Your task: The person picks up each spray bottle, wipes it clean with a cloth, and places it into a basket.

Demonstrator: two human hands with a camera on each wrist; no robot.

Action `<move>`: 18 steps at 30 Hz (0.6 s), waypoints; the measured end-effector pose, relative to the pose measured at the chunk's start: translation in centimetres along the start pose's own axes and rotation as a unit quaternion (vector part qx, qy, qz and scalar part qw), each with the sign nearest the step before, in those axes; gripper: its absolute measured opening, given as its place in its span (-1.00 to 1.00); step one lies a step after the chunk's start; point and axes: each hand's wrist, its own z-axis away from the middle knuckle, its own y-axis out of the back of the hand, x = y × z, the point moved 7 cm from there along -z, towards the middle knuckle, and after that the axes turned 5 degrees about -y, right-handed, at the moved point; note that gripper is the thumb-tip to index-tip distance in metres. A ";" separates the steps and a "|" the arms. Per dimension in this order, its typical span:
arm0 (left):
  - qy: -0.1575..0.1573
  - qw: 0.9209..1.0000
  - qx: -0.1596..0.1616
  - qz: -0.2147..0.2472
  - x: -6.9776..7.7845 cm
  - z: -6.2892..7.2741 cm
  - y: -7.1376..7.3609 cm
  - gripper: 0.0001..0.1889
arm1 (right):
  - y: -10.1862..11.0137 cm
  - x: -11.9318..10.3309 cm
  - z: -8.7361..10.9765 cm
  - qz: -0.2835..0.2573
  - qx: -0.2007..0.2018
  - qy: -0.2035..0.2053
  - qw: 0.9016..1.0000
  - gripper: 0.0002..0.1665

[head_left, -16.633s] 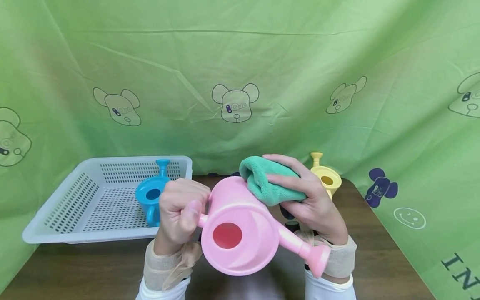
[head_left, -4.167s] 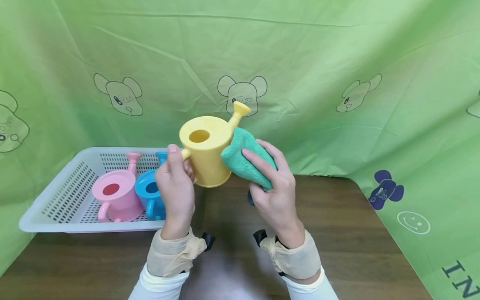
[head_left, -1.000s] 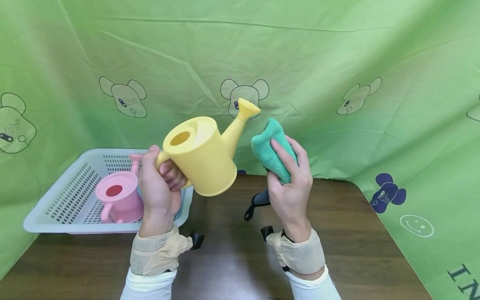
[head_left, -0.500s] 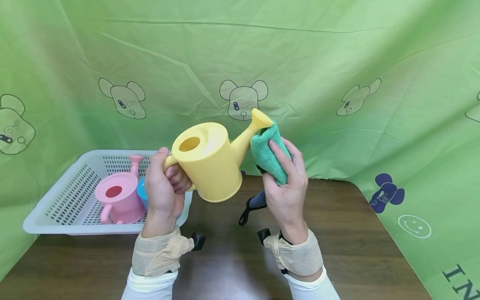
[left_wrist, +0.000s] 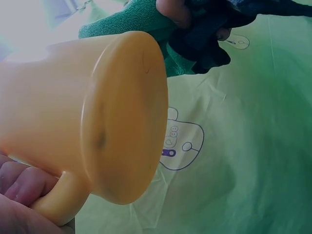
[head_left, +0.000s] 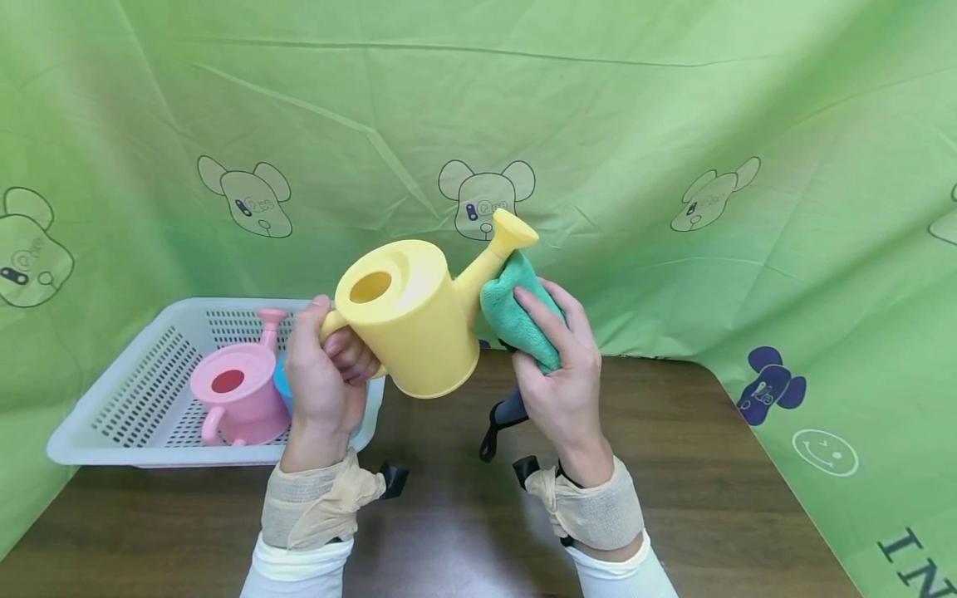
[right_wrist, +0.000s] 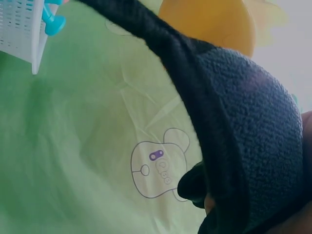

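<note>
My left hand (head_left: 321,382) grips the handle of a yellow watering can (head_left: 422,332), raised above the table and tilted, its spout up to the right. In my right hand (head_left: 568,378) is a folded green cloth (head_left: 519,320), pressed where the spout meets the body. A dark grey part with a black loop (head_left: 489,440) hangs below the cloth. The left wrist view shows the yellow can's base (left_wrist: 129,122) with dark smudges, and the green cloth (left_wrist: 122,22) behind its body. Dark grey fabric (right_wrist: 258,126) fills much of the right wrist view.
A white perforated basket (head_left: 97,453) stands on the left of the brown table (head_left: 673,482). Inside it are a pink watering can (head_left: 254,407) and a blue one (head_left: 281,380), partly hidden by my left hand. A green printed curtain (head_left: 583,108) hangs behind.
The pink can, held earlier, is now in the basket, and the yellow one has been picked up. Within the last second the cloth has come against the spout and slid down towards its foot.
</note>
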 end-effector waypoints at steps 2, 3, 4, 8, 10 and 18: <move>-0.005 1.000 0.005 0.008 0.1 0.0 0.1 -0.45 | -0.2 0.0 0.0 0.004 -0.012 0.000 1.000 -0.23; -0.006 1.000 0.007 0.013 0.1 0.0 0.1 -0.45 | -0.3 -0.1 0.1 0.006 -0.018 0.001 1.000 -0.23; -0.006 1.000 0.010 0.017 0.1 0.0 0.1 -0.45 | -0.4 -0.1 0.1 0.007 -0.022 0.004 1.000 -0.23; 0.003 0.999 0.019 0.037 0.3 0.1 0.3 -0.45 | -0.8 -0.1 0.2 0.007 -0.042 0.016 0.999 -0.22; 0.005 0.999 0.027 0.040 0.3 0.1 0.4 -0.45 | -0.9 -0.2 0.2 0.004 -0.050 0.021 0.998 -0.21; -0.018 0.998 0.053 0.033 0.7 0.0 0.8 -0.44 | -1.5 -0.5 0.3 0.001 -0.088 0.043 0.995 -0.17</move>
